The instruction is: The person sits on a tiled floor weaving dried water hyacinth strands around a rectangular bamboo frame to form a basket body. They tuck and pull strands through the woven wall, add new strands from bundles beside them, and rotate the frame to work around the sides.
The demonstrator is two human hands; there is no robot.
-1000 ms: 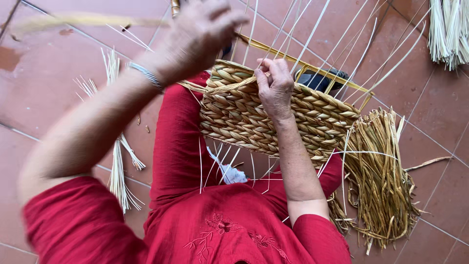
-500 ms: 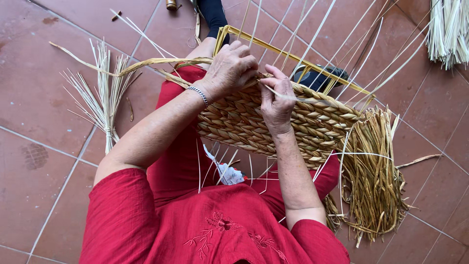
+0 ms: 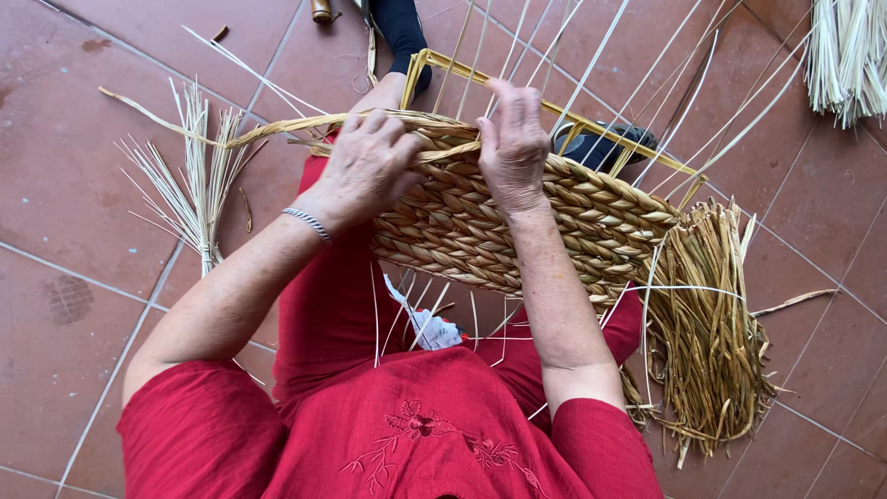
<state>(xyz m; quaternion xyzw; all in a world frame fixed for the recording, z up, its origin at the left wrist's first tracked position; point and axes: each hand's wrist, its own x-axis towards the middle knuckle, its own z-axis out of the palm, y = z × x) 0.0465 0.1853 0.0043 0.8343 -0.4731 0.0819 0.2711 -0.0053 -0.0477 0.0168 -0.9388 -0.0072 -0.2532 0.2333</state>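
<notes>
While the red tiled floor (image 3: 83,185) spreads under everything, a person in red clothes (image 3: 407,425) sits with a half-woven basket (image 3: 517,231) resting across the lap, which keeps its top edge within easy reach of both arms. The basket's wall is built of plaited, straw-coloured rows, and thin pale stakes (image 3: 591,65) rise from it and fan away from the person, left free so that new rows can be threaded between them. A thick bundle of loose rush (image 3: 707,342) hangs from the basket's right end onto the floor, seemingly unwoven material. A smaller sheaf of pale stalks (image 3: 199,176) lies on the tiles to the left, near but not touching the basket, and another pale bunch (image 3: 850,55) sits at the upper right corner, well apart.

Both hands work at the rim. The left hand (image 3: 365,166), a thin bracelet (image 3: 308,224) at its wrist, is curled over the top row with its fingers closed on a long weaving strand (image 3: 268,129) that trails off to the left, probably to keep it taut. The right hand (image 3: 513,139), just beside it but not touching, presses down on the rim with fingers gripping around the upright stakes, steadying them. A small white scrap (image 3: 434,328) lies on the lap below the basket.
</notes>
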